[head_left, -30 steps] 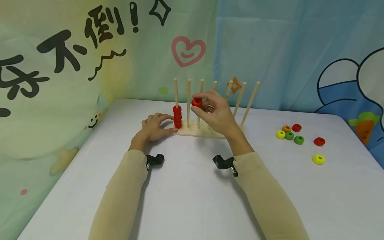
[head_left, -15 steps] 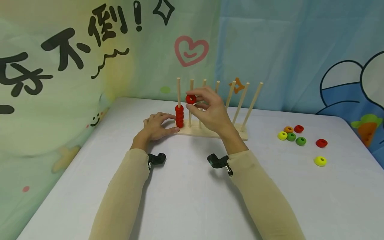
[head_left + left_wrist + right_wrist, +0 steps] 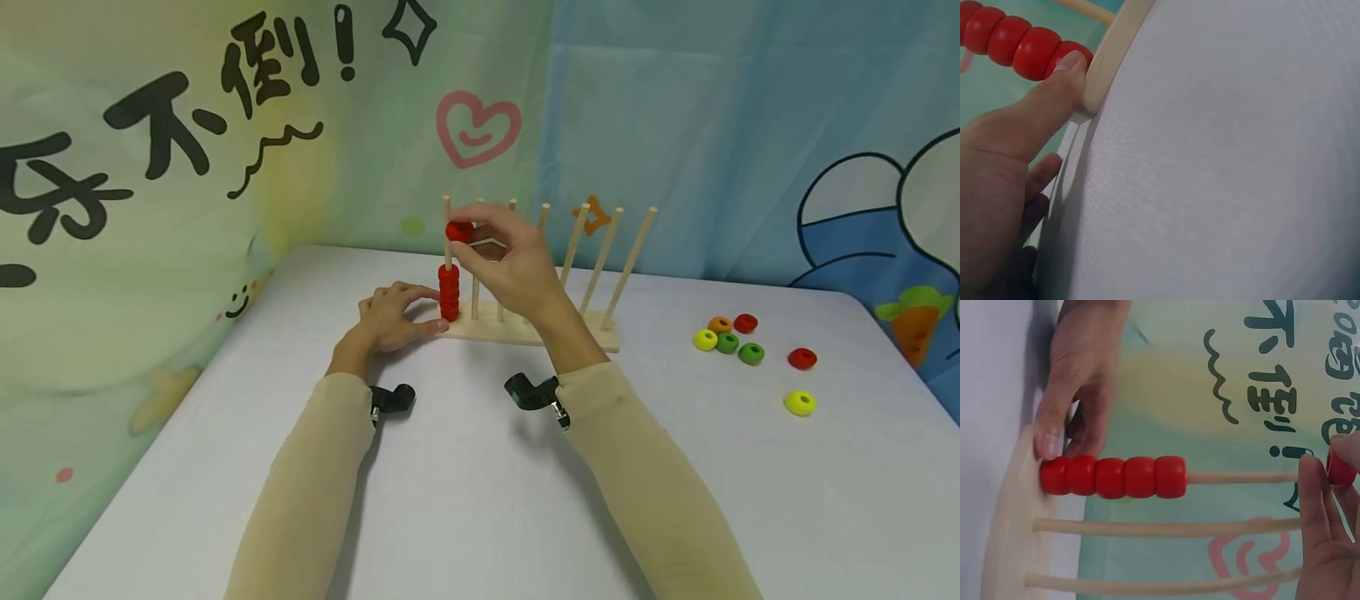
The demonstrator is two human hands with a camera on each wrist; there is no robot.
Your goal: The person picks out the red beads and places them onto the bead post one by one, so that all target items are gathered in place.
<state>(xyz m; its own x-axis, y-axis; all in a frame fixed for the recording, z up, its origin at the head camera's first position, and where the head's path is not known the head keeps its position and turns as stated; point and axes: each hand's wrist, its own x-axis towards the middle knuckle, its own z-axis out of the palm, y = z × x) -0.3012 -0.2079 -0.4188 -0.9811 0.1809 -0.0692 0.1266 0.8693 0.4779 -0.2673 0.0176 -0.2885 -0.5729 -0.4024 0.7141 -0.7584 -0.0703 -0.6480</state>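
While your left hand (image 3: 390, 318) lay nearest you with relaxed fingers, its thumb (image 3: 1054, 94) pressed the wooden base (image 3: 525, 332) beside the red stack (image 3: 448, 292), seemingly to steady the rack on the desk (image 3: 480, 467). Beyond it, your right hand (image 3: 510, 262) pinched a red bead (image 3: 458, 231) between thumb and fingertips, level with the top of the leftmost peg (image 3: 1241, 477), apparently lining its hole over the tip.

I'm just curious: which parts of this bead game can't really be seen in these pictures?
- Red bead, head view: fingertips cover its hole, so whether it is on the rod is unclear.
- Right hand, right wrist view: cut off by the edge.
- Left hand, left wrist view: its fingers are hidden behind the table edge.
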